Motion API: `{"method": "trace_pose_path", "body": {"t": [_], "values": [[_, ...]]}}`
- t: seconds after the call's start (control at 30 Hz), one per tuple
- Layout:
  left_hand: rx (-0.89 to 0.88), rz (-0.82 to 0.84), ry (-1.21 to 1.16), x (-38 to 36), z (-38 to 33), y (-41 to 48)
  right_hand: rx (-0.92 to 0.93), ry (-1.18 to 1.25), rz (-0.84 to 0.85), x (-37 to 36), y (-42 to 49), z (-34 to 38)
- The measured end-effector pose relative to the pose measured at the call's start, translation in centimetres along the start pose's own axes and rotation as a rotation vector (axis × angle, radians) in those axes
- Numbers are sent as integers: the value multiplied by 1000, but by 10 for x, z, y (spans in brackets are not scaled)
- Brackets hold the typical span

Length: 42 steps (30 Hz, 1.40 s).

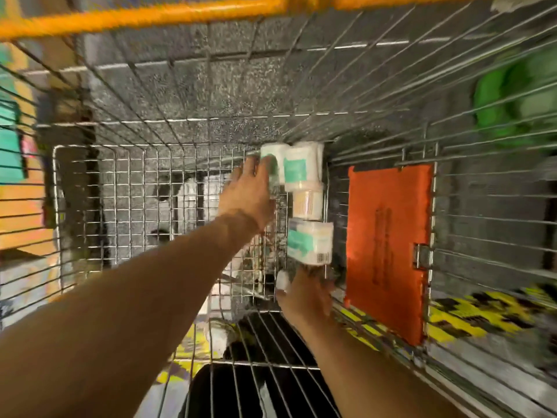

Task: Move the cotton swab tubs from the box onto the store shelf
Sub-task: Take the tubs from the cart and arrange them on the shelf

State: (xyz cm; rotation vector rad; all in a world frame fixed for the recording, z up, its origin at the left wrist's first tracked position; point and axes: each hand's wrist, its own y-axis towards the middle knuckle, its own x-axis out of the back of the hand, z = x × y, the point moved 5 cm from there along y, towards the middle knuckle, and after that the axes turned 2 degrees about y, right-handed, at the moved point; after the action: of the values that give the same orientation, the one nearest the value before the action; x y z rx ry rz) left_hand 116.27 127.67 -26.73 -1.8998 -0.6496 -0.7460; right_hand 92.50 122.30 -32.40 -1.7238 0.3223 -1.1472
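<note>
White, teal-labelled cotton swab tubs (307, 203) in a row against wire basket (120, 191) wall

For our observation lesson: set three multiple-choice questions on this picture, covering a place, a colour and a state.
1. Where are the tubs? A on a table; B in a wire cart; C in a drawer.
2. What colour is the flat panel? A blue; B orange; C white.
3. How is the row of tubs held? A untouched; B by one hand; C between two hands.
Answers: B, wire mesh surrounds them; B, it is plainly orange; C, the left hand and right hand touch opposite ends.
</note>
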Motion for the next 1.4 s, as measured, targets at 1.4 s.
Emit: {"method": "trace_pose_path", "body": {"t": [1.4], "values": [[95,-405,-311,232,111,-279,236,626,-95,177,-271,156]]}}
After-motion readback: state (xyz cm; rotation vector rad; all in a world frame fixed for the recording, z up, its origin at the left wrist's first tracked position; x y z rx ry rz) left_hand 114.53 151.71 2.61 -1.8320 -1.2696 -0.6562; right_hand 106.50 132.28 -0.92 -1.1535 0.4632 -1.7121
